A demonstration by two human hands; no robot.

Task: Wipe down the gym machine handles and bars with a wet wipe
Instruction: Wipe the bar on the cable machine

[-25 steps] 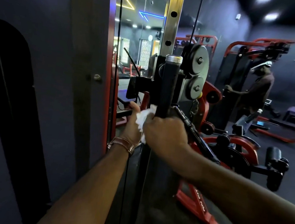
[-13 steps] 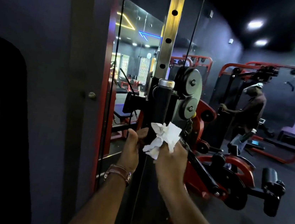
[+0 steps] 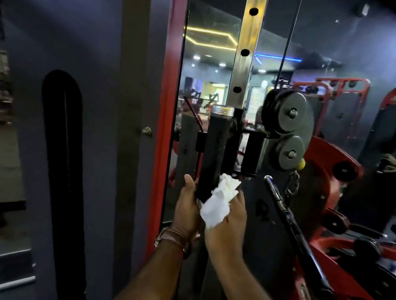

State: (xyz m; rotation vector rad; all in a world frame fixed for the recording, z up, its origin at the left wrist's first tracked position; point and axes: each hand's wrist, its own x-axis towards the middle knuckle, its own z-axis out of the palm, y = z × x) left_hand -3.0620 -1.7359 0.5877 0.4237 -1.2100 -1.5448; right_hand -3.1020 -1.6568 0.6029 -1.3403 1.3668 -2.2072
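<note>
An upright black handle [image 3: 215, 152] with a chrome cap stands on the cable machine's carriage, in front of a perforated steel column [image 3: 247, 46]. My left hand [image 3: 186, 205] grips the handle's lower end from the left. My right hand [image 3: 226, 225] holds a crumpled white wet wipe [image 3: 219, 203] and presses it against the handle's lower right side. A second short black grip [image 3: 251, 154] sits just right of the handle.
Two grey pulleys [image 3: 292, 116] hang right of the handle. A black bar attachment [image 3: 290, 226] slants down to the right. Red machine frames [image 3: 337, 182] fill the right side. A grey panel and red upright [image 3: 170, 71] stand at the left, with a mirror behind.
My right hand let go of its wrap round the handle, turned the wipe outward, then moved it back against the handle's lower part. The view shifted upward and closer.
</note>
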